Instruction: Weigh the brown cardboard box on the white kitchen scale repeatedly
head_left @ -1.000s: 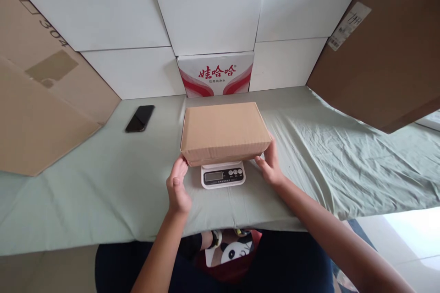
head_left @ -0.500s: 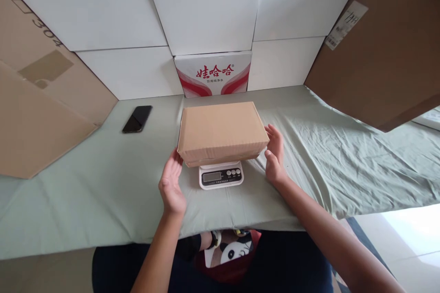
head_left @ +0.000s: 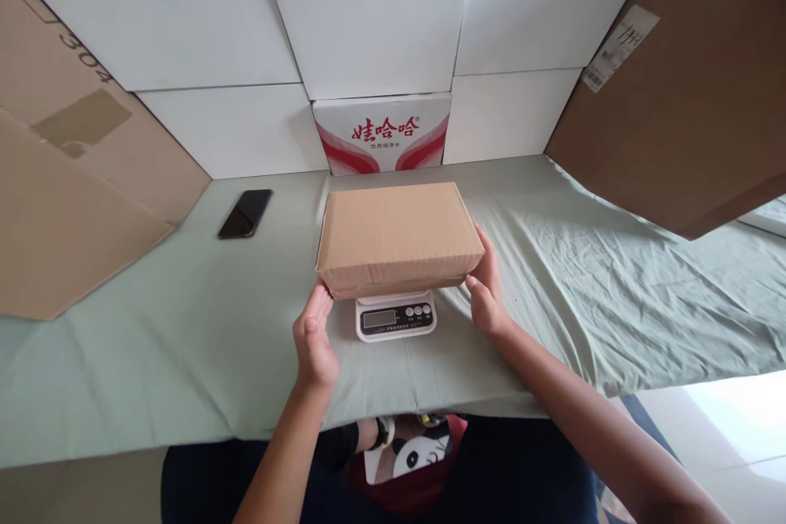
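A closed brown cardboard box (head_left: 399,229) sits on a small white digital scale (head_left: 395,326), covering its weighing plate. The scale's display and buttons show in front of the box; no digits can be made out. My left hand (head_left: 316,337) holds the front left lower corner, its fingertips partly hidden beneath the box. On the other side, my right hand (head_left: 487,291) is against the right end, with the thumb at the front lower corner and the fingers along the side. Together the hands grip the box from both ends.
A black smartphone (head_left: 246,214) lies on the green cloth (head_left: 184,344) at left. Behind stand a white box with red lettering (head_left: 384,133) and white panels (head_left: 368,8). Large cardboard sheets flank the table at left (head_left: 79,180) and right (head_left: 693,98).
Both hands have closed in on the box; the left moved right and its fingers went under the corner, the right moved in against the side. The box stays on the scale.
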